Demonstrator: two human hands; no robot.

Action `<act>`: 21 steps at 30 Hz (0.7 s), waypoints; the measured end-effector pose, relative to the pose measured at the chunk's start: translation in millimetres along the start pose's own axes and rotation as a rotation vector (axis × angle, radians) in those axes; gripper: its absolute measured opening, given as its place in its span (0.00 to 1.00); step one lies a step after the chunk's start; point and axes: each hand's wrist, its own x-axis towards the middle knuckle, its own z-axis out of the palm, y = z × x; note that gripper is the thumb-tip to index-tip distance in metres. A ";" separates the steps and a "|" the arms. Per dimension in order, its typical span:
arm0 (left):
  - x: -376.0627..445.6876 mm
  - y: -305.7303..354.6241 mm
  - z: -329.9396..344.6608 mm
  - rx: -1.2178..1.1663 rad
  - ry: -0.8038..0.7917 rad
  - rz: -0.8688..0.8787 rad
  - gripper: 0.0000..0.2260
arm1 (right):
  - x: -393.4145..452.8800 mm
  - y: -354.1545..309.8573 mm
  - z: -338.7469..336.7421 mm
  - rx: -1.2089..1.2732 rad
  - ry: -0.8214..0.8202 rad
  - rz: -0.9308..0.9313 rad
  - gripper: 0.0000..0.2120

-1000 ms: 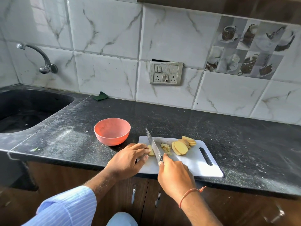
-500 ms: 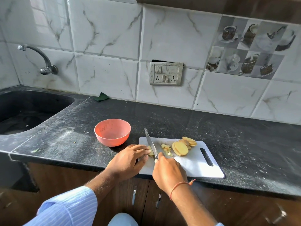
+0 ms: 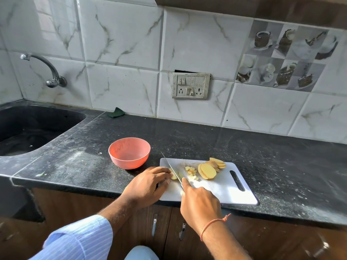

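The right hand (image 3: pixel 201 201) is curled round the handle of a long silver metal knife (image 3: pixel 171 168). The blade lies across a small yellow potato piece (image 3: pixel 173 176) at the left end of the flat white plastic cutting board (image 3: pixel 225 188). The left hand (image 3: pixel 148 182) holds that piece down with bent fingertips. Round yellow potato slices (image 3: pixel 207 171) lie piled at the middle of the board, near its far edge. Tiny chopped potato bits (image 3: pixel 190 170) sit on the board between the knife and the slices. A round pink plastic bowl (image 3: pixel 129 152) stands just left of the board on the black stone counter (image 3: pixel 281 156).
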 end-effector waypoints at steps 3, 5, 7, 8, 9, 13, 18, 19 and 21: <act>-0.1 -0.9 -0.4 0.001 -0.008 -0.004 0.17 | 4.5 0.4 1.9 0.038 0.018 -0.010 0.24; 0.1 -1.8 0.5 0.011 -0.011 -0.008 0.18 | 5.6 2.1 1.4 0.098 0.020 0.012 0.22; -0.1 -1.3 0.2 0.020 -0.017 -0.012 0.19 | 6.5 6.4 -0.6 0.154 0.010 0.042 0.22; -0.5 -0.8 -0.1 0.026 -0.020 -0.014 0.19 | 7.0 8.9 -1.5 0.176 0.006 0.054 0.23; -0.5 0.1 -1.0 0.032 -0.021 -0.014 0.20 | 7.7 11.2 -2.4 0.193 0.006 0.062 0.23; -0.6 1.8 -1.1 0.046 -0.022 -0.019 0.20 | 9.8 16.0 -3.1 0.245 0.010 0.089 0.19; -1.4 3.4 -2.1 0.045 -0.021 -0.011 0.19 | 11.6 18.4 -2.0 0.280 0.022 0.095 0.14; -1.4 3.9 -2.8 0.045 -0.023 -0.011 0.20 | 11.8 18.8 -2.1 0.282 0.026 0.090 0.14; -1.2 4.2 -3.6 0.045 -0.033 -0.015 0.20 | 11.6 18.3 -3.7 0.285 0.044 0.075 0.15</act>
